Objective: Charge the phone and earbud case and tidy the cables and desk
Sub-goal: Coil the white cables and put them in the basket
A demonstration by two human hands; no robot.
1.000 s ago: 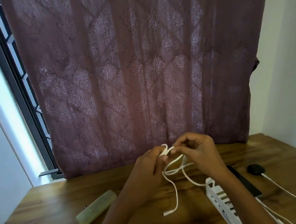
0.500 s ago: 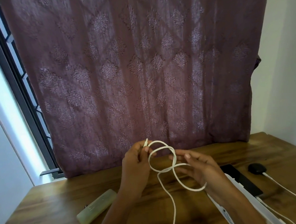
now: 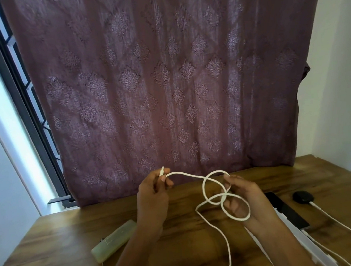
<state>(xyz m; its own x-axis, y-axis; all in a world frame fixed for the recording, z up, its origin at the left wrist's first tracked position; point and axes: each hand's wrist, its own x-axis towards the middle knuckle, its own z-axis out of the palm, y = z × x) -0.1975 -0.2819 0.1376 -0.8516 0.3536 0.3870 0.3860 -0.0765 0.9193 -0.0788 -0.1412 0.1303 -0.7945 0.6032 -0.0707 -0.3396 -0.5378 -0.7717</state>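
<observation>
White charging cable (image 3: 204, 187) — hands wider apart than a moment ago: left hand (image 3: 153, 193) pinches plug end, right hand (image 3: 241, 198) holds two slack loops above counter (image 3: 74, 229) — untangling probably nearly done.

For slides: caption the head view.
Left hand pinches white cable by its plug; right hand holds its loops above the desk.

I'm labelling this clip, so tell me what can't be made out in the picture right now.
Head view:
- White cable: its far end runs off the bottom edge.
- Power strip: mostly behind the right forearm.
- Phone: too dark to tell whether a cable is plugged in.
- Small black case: too small to identify.
</observation>
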